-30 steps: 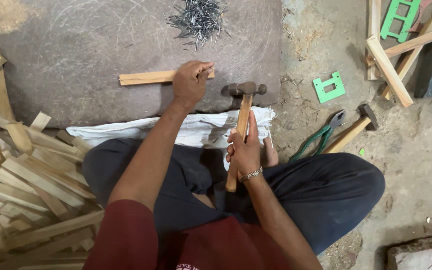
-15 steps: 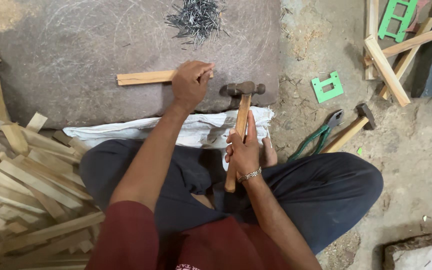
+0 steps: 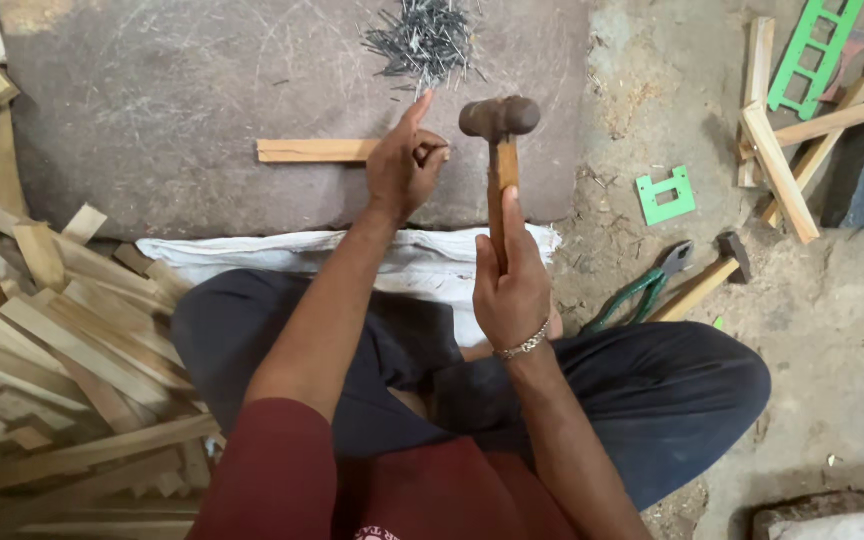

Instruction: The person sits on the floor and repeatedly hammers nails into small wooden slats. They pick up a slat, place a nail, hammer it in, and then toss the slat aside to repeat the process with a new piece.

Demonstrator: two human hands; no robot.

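Clamped round wooden hammer handle in right hand, head now raised beside left hand, up from lap level a second ago. Left fingers pinched on wooden strip, index extended toward nail pile beyond. Looks like a strike readied.

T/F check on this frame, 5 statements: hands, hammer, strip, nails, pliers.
1. The right hand grips a hammer by its wooden handle. True.
2. The left hand rests on the wooden strip lying on the slab. True.
3. The pile of nails lies in the person's lap. False: it lies at the slab's far edge.
4. The green-handled pliers are in the left hand. False: they lie on the ground at the right.
5. The hammer head touches the strip. False: it sits apart, to its right.
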